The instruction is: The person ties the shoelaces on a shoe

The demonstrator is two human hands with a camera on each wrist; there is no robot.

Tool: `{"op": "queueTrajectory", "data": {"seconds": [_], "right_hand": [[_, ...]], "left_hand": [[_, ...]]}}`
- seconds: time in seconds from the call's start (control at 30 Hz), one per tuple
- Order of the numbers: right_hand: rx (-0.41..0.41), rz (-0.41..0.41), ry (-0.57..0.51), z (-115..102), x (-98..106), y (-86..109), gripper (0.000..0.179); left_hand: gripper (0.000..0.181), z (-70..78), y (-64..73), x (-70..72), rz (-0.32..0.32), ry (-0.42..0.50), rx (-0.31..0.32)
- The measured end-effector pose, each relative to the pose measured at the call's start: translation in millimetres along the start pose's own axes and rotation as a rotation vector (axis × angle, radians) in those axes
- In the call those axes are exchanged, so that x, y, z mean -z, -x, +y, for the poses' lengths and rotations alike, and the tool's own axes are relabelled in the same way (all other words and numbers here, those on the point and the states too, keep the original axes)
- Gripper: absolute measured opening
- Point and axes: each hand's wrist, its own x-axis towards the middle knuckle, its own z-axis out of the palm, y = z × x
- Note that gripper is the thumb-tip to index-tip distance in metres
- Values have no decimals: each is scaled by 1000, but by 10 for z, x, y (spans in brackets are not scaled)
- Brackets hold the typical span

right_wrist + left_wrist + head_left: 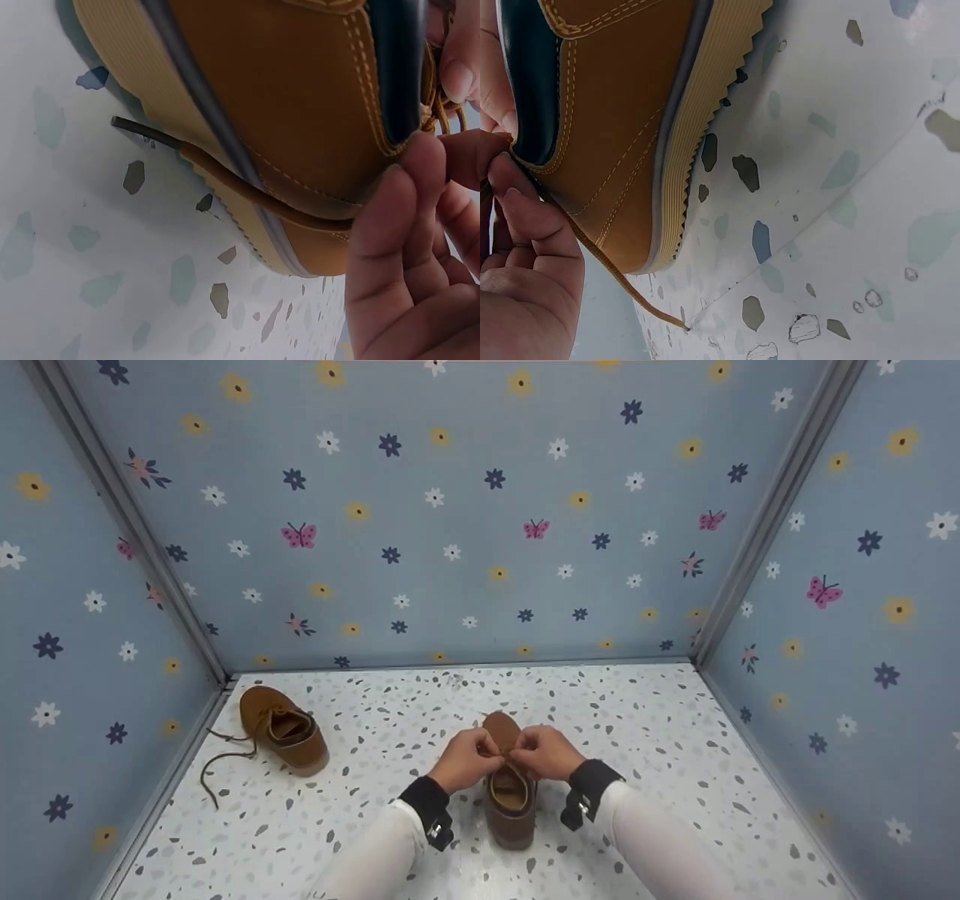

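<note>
A brown lace-up shoe [512,823] stands upright on the speckled surface, its toe pointing away from me. Over its lacing, my left hand [466,760] pinches the shoelace [622,277] between thumb and finger. From the other side my right hand [551,753] also pinches the shoelace [262,199], whose dark-tipped end hangs down along the sole. Small loops of lace [444,112] show between the fingers in the right wrist view. The exact crossing of the laces is partly hidden by the fingertips.
A second brown shoe [304,746] stands at the left, its loose lace [225,756] trailing onto the white speckled surface [630,832]. Blue flower-patterned panels [465,592] rise at the back and both sides, with grey metal strips [780,510] at the corners.
</note>
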Motion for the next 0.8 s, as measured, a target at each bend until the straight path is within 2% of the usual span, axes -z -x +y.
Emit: {"op": "queueTrajectory", "data": {"seconds": [0.43,0.63,0.8], "right_hand": [[39,87,65,13,-84,5,16],[81,139,101,25,-113,-3,16],[105,170,118,18,-139,-2,18]], "left_hand": [[13,-58,42,-21,2,12,-15],[10,-61,73,3,-23,34,-33],[7,-58,91,34,-55,56,-20]]}}
